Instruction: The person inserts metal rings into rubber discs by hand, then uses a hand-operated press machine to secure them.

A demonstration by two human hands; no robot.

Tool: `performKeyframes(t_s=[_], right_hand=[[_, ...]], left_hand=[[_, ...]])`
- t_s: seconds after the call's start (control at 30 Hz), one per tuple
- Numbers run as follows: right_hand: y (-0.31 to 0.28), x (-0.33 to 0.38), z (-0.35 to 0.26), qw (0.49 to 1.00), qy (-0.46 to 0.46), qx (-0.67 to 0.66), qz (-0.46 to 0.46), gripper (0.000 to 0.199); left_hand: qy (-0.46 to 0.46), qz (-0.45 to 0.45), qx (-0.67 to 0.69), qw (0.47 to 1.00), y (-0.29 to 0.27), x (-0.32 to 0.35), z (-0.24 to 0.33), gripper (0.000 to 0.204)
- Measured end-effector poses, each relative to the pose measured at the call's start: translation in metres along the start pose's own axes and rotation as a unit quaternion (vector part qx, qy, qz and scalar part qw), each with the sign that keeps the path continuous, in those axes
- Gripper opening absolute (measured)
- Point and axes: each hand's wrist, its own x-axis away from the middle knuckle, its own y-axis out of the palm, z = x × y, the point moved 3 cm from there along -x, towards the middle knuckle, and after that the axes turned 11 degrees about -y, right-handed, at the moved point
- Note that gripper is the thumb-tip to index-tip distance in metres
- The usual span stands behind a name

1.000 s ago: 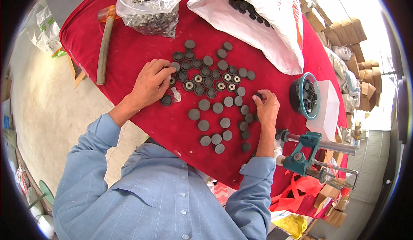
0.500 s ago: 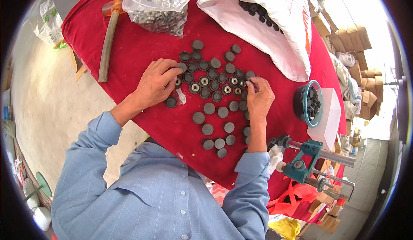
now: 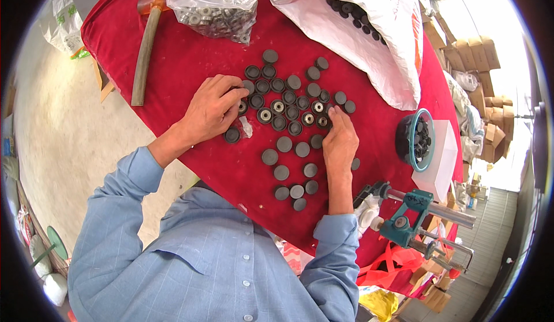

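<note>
Many round black caps lie in loose clusters on the red cloth, some hollow side up, others showing flat tops. Small metal ring bearings (image 3: 265,115) sit inside several of the hollow ones. At the left edge of the cluster is my left hand (image 3: 212,107), its fingers curled close against a cap (image 3: 242,108); what they pinch is hidden. My right hand (image 3: 340,143) reaches over the right side, fingers together and tips down beside a cap with a bearing (image 3: 322,121). Its fingertips hide whatever they grip. A scrap of clear plastic (image 3: 246,127) lies near my left hand.
A clear bag of bearings (image 3: 216,19) stands at the far edge, beside a wooden-handled mallet (image 3: 145,59). A white sack (image 3: 369,62) with black caps lies far right. Right of me are a teal-rimmed bowl (image 3: 416,163), a white box (image 3: 441,160) and a green hand press (image 3: 407,218).
My right hand has shifted slightly left and nearer to me, its fingers now lower over the caps, uncovering caps beside it. My left hand stays almost in place.
</note>
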Motion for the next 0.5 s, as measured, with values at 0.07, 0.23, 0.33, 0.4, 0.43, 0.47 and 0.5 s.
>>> performKeyframes(t_s=[0.07, 0.23, 0.33, 0.4, 0.43, 0.47, 0.5], right_hand=[[0.001, 0.003, -0.005, 0.999, -0.010, 0.032, -0.010, 0.036], [0.002, 0.008, -0.019, 0.990, -0.051, 0.123, -0.056, 0.045], [0.005, 0.013, -0.010, 0.993, -0.045, 0.096, -0.051, 0.049], [-0.002, 0.010, -0.005, 0.995, -0.063, 0.069, -0.033, 0.045], [-0.009, 0.010, 0.002, 0.995, -0.060, 0.073, -0.033, 0.045], [-0.022, 0.011, 0.015, 1.000, -0.012, 0.022, 0.007, 0.045], [-0.032, 0.012, 0.029, 0.998, 0.035, -0.033, 0.047, 0.045]], left_hand=[[0.002, 0.002, 0.002, 1.000, -0.001, 0.000, 0.000, 0.036], [-0.002, -0.006, -0.001, 1.000, 0.000, 0.000, 0.001, 0.036], [0.007, 0.007, 0.002, 1.000, 0.001, 0.000, 0.003, 0.036], [0.010, 0.013, 0.002, 1.000, 0.001, -0.001, 0.000, 0.035], [0.007, 0.018, -0.002, 1.000, 0.001, -0.001, -0.001, 0.034], [0.010, 0.024, 0.005, 1.000, 0.002, -0.001, 0.000, 0.032], [0.011, 0.024, 0.006, 1.000, 0.002, 0.000, -0.001, 0.032]])
